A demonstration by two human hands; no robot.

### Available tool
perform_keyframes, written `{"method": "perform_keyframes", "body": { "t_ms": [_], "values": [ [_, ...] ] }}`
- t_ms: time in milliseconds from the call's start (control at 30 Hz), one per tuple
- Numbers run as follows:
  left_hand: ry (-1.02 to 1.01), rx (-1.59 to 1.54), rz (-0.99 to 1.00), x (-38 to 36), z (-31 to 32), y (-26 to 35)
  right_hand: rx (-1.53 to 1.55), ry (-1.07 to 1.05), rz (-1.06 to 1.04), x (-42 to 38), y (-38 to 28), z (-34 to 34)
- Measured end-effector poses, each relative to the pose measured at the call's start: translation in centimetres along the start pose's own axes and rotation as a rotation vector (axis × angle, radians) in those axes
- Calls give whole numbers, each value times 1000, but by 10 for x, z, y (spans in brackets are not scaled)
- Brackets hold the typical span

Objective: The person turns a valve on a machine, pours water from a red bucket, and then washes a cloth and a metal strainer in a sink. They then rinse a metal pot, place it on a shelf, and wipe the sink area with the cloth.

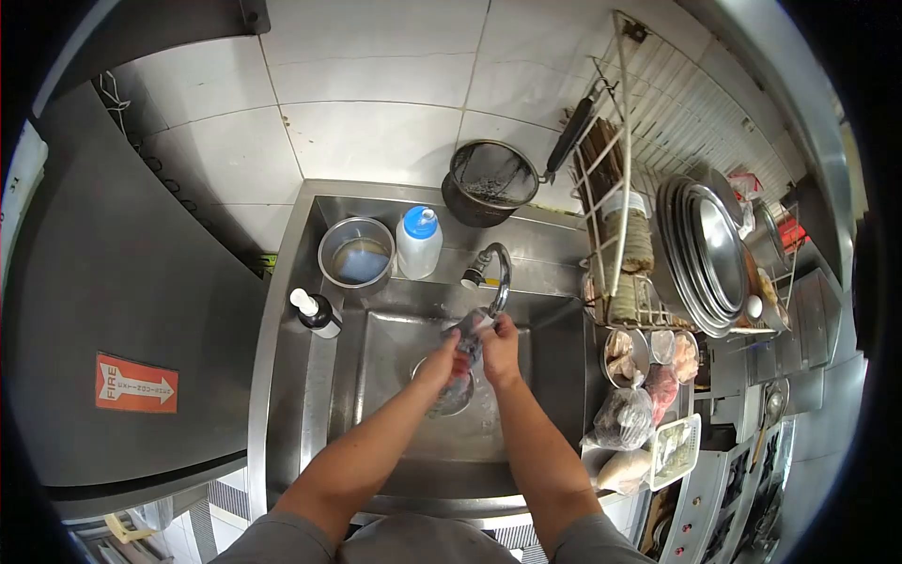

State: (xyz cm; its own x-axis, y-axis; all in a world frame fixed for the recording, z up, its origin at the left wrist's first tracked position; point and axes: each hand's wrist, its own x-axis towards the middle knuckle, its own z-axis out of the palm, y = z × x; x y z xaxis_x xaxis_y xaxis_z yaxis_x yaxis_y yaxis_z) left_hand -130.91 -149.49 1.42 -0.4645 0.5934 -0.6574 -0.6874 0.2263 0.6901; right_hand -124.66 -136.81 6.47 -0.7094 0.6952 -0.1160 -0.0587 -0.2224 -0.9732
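Note:
My left hand [442, 362] and my right hand [501, 352] are close together over the steel sink [376, 437], just below the curved tap [504, 273]. Both have their fingers closed round a wet, greyish, see-through plastic bag [474, 340]. Its lower end hangs down towards the round drain of the basin. What the bag contains, if anything, I cannot make out. Some of the fingers are hidden behind the bag.
A steel pot [357, 256] with cloudy liquid, a blue-capped bottle [419, 242] and a black pump bottle [316, 313] line the sink's left and back. A dark strainer [491, 182] stands behind. Right are a wire rack [625, 141], nested bowls [700, 254] and bagged food [624, 418].

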Motion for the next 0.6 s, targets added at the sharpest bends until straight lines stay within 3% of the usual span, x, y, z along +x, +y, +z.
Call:
{"method": "perform_keyframes", "body": {
  "t_ms": [67,167,267,367,400,500,600],
  "values": [
    [-213,-273,-361,-47,25,37,22,87,18,-2,-3,11],
    [-402,-753,-138,-71,55,70,133,116,144,-13,-23,39],
    [-383,-742,-132,-6,56,24,137,226,17,-1,2,35],
    [-356,-724,-125,57,49,-20,3,291,45,-5,-26,43],
    [-198,-825,-59,23,61,10,31,296,65,-5,-22,42],
    [13,-687,-123,29,62,2,125,304,164,-19,-26,29],
    [3,-605,-163,56,63,-11,132,207,71,-45,-46,26]
  ]
}}
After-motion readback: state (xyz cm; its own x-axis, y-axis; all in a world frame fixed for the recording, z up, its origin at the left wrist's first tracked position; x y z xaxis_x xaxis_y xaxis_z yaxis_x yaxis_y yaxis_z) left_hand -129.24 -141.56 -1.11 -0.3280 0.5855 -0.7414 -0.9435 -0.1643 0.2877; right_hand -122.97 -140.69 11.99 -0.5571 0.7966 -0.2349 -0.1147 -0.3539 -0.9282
